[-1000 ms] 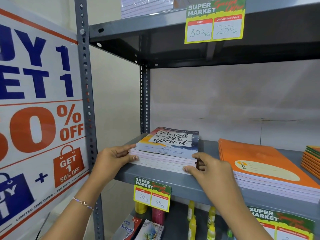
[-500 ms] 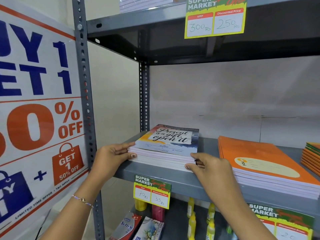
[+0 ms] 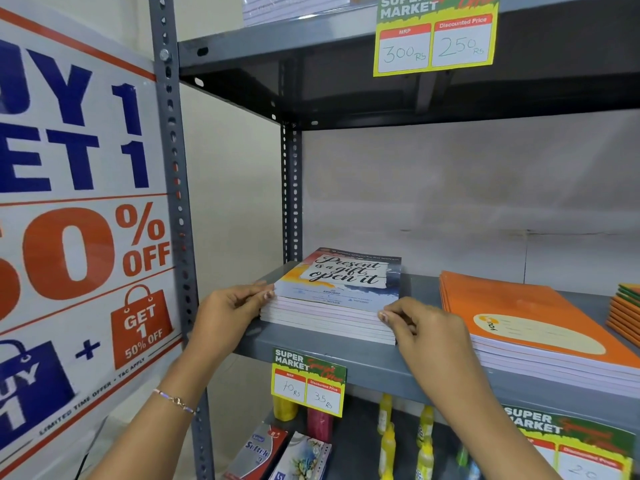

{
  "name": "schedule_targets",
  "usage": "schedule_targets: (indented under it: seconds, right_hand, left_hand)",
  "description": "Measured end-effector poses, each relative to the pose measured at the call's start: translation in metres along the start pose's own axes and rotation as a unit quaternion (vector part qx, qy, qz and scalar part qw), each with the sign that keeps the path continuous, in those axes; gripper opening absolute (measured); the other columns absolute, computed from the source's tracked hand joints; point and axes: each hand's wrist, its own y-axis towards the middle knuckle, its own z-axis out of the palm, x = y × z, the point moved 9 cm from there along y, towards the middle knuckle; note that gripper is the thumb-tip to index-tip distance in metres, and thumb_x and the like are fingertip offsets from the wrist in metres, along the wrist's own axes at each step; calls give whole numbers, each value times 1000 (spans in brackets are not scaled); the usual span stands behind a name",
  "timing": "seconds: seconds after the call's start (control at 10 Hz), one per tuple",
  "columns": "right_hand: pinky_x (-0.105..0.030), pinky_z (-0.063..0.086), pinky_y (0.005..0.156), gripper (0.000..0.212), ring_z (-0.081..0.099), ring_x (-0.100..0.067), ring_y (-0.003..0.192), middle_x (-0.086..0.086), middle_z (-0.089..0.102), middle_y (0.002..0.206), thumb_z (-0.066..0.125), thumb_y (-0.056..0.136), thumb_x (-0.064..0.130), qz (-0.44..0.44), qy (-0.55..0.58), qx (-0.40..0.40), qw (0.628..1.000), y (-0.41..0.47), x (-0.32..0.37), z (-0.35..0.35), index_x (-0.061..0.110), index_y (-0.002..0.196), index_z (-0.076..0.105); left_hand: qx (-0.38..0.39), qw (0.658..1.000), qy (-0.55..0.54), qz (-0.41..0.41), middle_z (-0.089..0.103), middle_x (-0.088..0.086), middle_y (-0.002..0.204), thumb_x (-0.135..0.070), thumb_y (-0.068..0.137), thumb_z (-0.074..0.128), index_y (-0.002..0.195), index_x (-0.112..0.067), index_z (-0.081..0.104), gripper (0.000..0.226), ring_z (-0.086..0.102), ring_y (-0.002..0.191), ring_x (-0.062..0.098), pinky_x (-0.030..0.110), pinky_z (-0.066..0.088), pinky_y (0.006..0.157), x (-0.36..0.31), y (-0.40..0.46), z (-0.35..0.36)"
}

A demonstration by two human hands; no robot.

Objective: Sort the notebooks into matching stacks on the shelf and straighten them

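Grey metal shelf (image 3: 349, 358), stack of notebooks (image 3: 334, 306) at its left end.
Clasped at both front corners: left hand (image 3: 230, 311), right hand (image 3: 424, 329), fingers curled against page edges.

Grey slotted-steel rack (image 3: 171, 188) stood against plain off-white wall (image 3: 450, 188); sale poster (image 3: 76, 220) hung left; price tags (image 3: 435, 35) clipped to shelf edges.

Shop, stationery aisle. Metal shelf (image 3: 346, 355) carries "Super Market" price tags (image 3: 434, 34); a 50%-off promo poster (image 3: 79, 216) hangs at 9 o'clock.
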Motion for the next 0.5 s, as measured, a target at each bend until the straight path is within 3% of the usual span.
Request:
schedule_targets:
  seconds: [0.1,0.2,0.3,0.4,0.5]
  right_hand:
    - [-31,52,62,18,58,-16,76,2,59,94,51,93,32,-21,-82,23,996,0,6,5,19,95,64]
    - [-31,47,62,20,52,-20,89,-1,49,110,48,94,30,-46,-163,48,984,6,17,5,16,100,61]
    - [-37,49,65,16,52,-24,96,-4,53,108,55,91,28,-69,-207,68,974,9,20,7,16,98,61]
    - [-40,50,66,21,58,-29,93,-8,62,103,69,79,35,-84,-243,49,965,5,27,-4,17,89,69]
    - [-42,43,94,44,46,-28,123,-6,50,136,41,90,45,-90,-218,34,971,3,23,-27,19,119,60]
  left_hand:
    - [-14,1000,26,8,61,-7,127,-39,86,63,121,-16,67,42,60,107,11,0,49,58,-4,-2,2]
    - [-23,999,31,7,66,-7,123,-57,74,65,95,-26,74,39,67,89,13,34,62,70,-5,-3,4]
    - [-30,998,63,-3,73,2,100,-55,73,70,80,-23,66,33,69,83,27,50,59,66,-9,-3,10]
    - [-38,988,147,-35,71,3,101,-41,76,65,78,-21,60,21,66,85,30,45,56,68,-22,2,12]
    - [-74,966,244,39,64,10,122,-34,84,61,92,-15,61,20,63,97,35,36,48,76,-62,7,25]
